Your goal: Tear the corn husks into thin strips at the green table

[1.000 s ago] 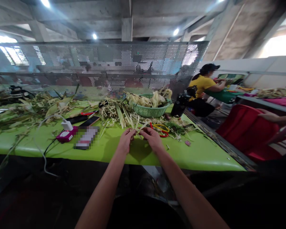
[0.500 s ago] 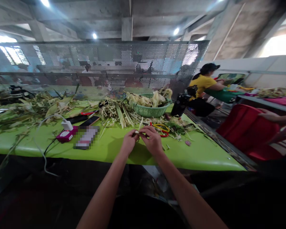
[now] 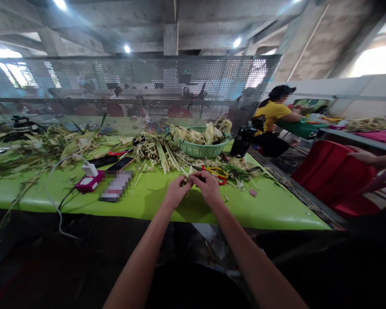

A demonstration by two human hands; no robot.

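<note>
My left hand (image 3: 175,192) and my right hand (image 3: 209,189) meet above the front of the green table (image 3: 244,210). Both are closed, fingertips pinched together on a thin, pale strip of corn husk (image 3: 185,173) whose ends stick up past the fingers. The part between the fingertips is hidden. Just beyond my right hand lie scissors with yellow and red handles (image 3: 221,175). Small cut scraps (image 3: 225,198) rest on the table near that hand.
Behind my hands stands a green basket (image 3: 203,150) of dried husks, beside a heap of husk strips (image 3: 159,152). To the left lie a phone (image 3: 116,186) and a purple power socket (image 3: 89,181) with a cable. A person in yellow (image 3: 272,113) sits at right, near a red chair (image 3: 331,171).
My fingers have drawn closer together on the husk strip. Its upright end now leans lower and shows less. The camera view has barely shifted.
</note>
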